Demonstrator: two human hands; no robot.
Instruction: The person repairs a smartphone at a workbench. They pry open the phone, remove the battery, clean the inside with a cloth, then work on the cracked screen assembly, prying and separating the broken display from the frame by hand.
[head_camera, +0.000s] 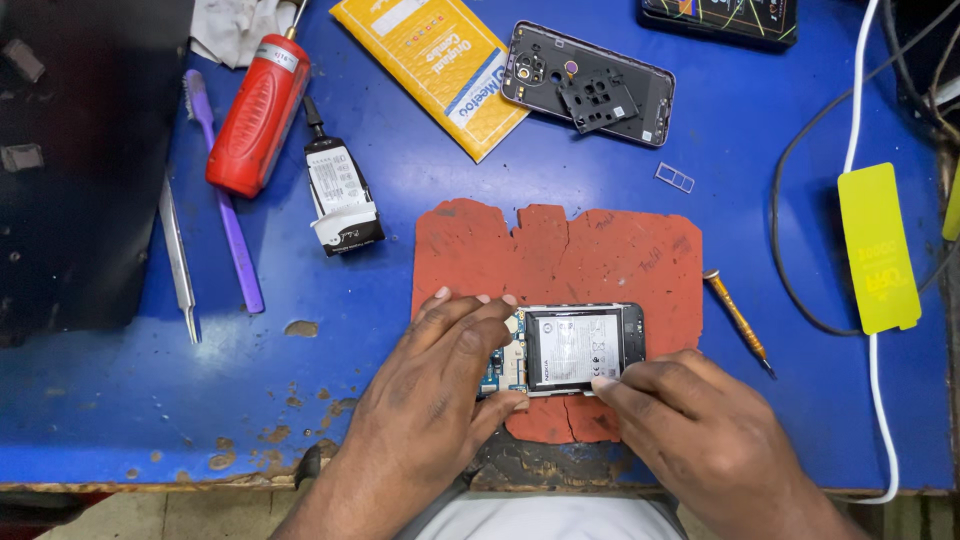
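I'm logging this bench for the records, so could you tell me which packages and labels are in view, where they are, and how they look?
Padded envelope: top centre, yellow, white-and-blue label.
Glue tube: left of the red mat, black, white label.
Battery label: on the opened phone under both hands, white rectangle.
Yellow tag: right, on the white cable.

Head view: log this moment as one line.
left hand: pressing opened phone with exposed battery | right hand: fingertip at its lower edge | under: torn red rubber mat | bench: blue
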